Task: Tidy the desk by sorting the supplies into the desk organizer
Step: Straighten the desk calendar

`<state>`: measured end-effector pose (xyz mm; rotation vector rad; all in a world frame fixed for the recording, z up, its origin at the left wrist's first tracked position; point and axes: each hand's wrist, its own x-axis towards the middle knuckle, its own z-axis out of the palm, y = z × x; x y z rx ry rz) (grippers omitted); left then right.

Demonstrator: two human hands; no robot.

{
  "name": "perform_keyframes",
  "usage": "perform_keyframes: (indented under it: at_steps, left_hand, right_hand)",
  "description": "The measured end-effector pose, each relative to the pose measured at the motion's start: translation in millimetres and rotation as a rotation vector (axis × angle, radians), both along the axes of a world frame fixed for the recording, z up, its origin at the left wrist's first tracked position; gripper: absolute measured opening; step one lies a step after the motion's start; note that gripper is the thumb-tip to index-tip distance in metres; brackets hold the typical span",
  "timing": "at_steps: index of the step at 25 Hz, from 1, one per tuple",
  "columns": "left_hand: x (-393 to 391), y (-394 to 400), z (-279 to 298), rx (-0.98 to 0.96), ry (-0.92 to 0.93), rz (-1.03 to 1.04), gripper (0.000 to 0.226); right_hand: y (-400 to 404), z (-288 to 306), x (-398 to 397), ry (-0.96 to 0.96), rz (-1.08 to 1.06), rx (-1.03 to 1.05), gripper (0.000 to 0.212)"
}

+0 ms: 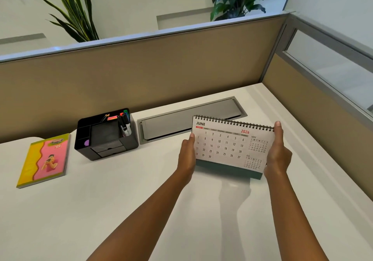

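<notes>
A spiral-bound desk calendar (226, 143) showing June 2026 stands tilted at the right of the white desk (101, 200). My left hand (187, 157) grips its left edge and my right hand (277, 153) grips its right edge. Whether its teal base touches the desk I cannot tell. The black desk organizer (105, 137) stands at the back left, apart from my hands. Markers (126, 123) and small coloured items stick up from its rear compartments, and something purple lies in its left slot.
A yellow and pink notebook (45, 159) lies flat left of the organizer. A grey cable hatch (181, 119) is set into the desk behind the calendar. Tan partition walls (141, 75) close off the back and right sides. Plants rise beyond the partition.
</notes>
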<state>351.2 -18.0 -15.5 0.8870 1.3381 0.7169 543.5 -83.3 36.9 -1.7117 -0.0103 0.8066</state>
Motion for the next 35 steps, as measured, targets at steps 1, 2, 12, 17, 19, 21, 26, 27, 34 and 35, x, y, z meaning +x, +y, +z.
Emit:
perform_keyframes:
  at_steps: [1, 2, 12, 17, 19, 21, 26, 27, 34, 35]
  left_hand:
    - [1, 2, 2, 0.014, -0.023, -0.011, 0.048]
    - [3, 5, 4, 0.025, -0.041, -0.019, 0.051]
    - [37, 59, 24, 0.052, -0.001, -0.064, 0.059]
    - [71, 90, 29, 0.056, -0.002, -0.179, 0.059]
    - [87, 104, 27, 0.054, -0.010, -0.226, 0.061]
    - [103, 114, 27, 0.060, -0.016, -0.268, 0.062]
    - [142, 137, 31, 0.077, -0.030, -0.369, 0.064]
    - [150, 144, 30, 0.078, -0.028, -0.382, 0.067]
    - [177, 176, 13, 0.091, 0.038, -0.437, 0.088]
    - [182, 184, 4, 0.106, 0.068, -0.445, 0.096]
  right_hand:
    - [1, 1, 1, -0.027, -0.001, -0.007, 0.068]
    - [3, 0, 3, -0.055, 0.001, -0.011, 0.069]
    - [21, -14, 27, -0.099, 0.018, 0.144, 0.038]
    - [45, -14, 66, -0.137, 0.014, 0.152, 0.040]
    - [54, -16, 84, -0.137, -0.004, 0.157, 0.039]
    - [62, -17, 102, -0.137, -0.032, 0.169, 0.036]
    - [80, -10, 134, -0.130, -0.086, 0.232, 0.030]
    - [85, -10, 141, -0.134, -0.089, 0.243, 0.030]
    - [113, -32, 171, -0.144, -0.023, 0.173, 0.031]
    - [115, -34, 172, -0.133, -0.020, 0.148, 0.040]
